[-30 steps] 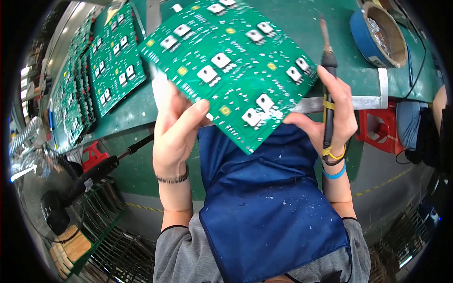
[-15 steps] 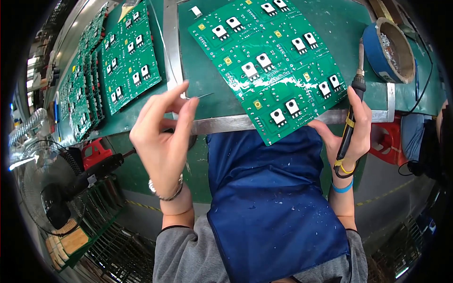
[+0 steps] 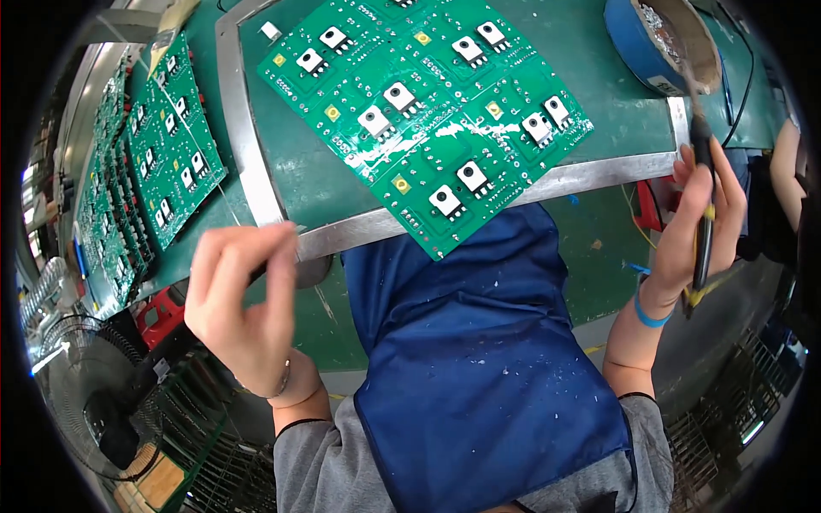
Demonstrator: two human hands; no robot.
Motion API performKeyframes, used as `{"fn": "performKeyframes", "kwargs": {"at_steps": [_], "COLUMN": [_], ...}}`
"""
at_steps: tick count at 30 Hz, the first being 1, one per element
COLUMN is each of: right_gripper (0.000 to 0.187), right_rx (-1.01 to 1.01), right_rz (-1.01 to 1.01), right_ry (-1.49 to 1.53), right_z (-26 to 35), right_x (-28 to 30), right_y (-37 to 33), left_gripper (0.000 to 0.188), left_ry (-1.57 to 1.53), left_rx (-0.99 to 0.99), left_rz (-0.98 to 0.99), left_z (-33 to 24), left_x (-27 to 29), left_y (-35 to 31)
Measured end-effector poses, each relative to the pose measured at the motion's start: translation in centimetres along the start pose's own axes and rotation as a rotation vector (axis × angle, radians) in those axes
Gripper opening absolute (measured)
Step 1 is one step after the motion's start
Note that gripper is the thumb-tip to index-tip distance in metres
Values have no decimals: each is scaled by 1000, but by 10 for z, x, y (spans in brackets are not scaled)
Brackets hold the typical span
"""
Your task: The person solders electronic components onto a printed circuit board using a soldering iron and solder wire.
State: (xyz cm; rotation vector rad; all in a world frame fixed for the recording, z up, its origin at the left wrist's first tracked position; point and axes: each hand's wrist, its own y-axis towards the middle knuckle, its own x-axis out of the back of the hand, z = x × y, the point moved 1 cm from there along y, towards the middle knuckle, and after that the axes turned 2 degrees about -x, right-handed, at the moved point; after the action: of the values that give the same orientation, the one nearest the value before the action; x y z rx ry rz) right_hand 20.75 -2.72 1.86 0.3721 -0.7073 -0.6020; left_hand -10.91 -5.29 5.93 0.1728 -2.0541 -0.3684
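The green desk (image 3: 590,51) spread beneath the circuit board (image 3: 428,120) and out past it on both sides. The blue apron (image 3: 487,359) lay on the person's side of the board. The board itself sat askew over the desk, its nearest corner jutting past the metal edge, and neither hand touched it. To the left of the board stood more green boards (image 3: 175,145), close together. To the right of its far end was a blue ring (image 3: 629,43) with silvery scraps inside.

Left of the board's near corner, apart from it, was the left hand (image 3: 244,312), its fingers closed in a pinch on a thin wire. The right hand (image 3: 688,227) was well to the board's right, its fingers wrapped around a soldering iron (image 3: 703,188) whose blurred tip pointed away from the apron. White parts (image 3: 374,122) dotted the board in pairs. The wire (image 3: 229,202) slanted down left of the board.
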Motion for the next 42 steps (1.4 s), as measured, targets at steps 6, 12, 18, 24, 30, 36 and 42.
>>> {"fn": "performKeyframes", "kwargs": {"at_steps": [6, 12, 18, 24, 30, 36, 42], "right_gripper": [25, 39, 30, 19, 18, 17, 16], "right_rx": [52, -68, 33, 68, 84, 91, 127], "right_rz": [51, 334, 442, 604, 618, 606, 645], "right_ry": [104, 341, 368, 334, 298, 297, 313], "right_z": [3, 23, 28, 32, 34, 31, 33], "right_x": [22, 40, 31, 27, 24, 21, 20], "right_y": [-1, -28, -28, -25, -25, -28, -24], "left_gripper": [29, 34, 32, 28, 31, 32, 35], "left_ry": [-289, -426, -152, -215, -220, -261, -275], "left_rx": [-136, -66, -301, -256, -236, -252, -281], "left_rz": [216, 275, 103, 47, 66, 67, 86], "left_z": [-26, -44, -34, -33, -37, -35, -35], "left_x": [-33, -48, -52, -67, -65, -69, -71], "left_y": [-12, -12, -13, -13, -12, -11, -10]}}
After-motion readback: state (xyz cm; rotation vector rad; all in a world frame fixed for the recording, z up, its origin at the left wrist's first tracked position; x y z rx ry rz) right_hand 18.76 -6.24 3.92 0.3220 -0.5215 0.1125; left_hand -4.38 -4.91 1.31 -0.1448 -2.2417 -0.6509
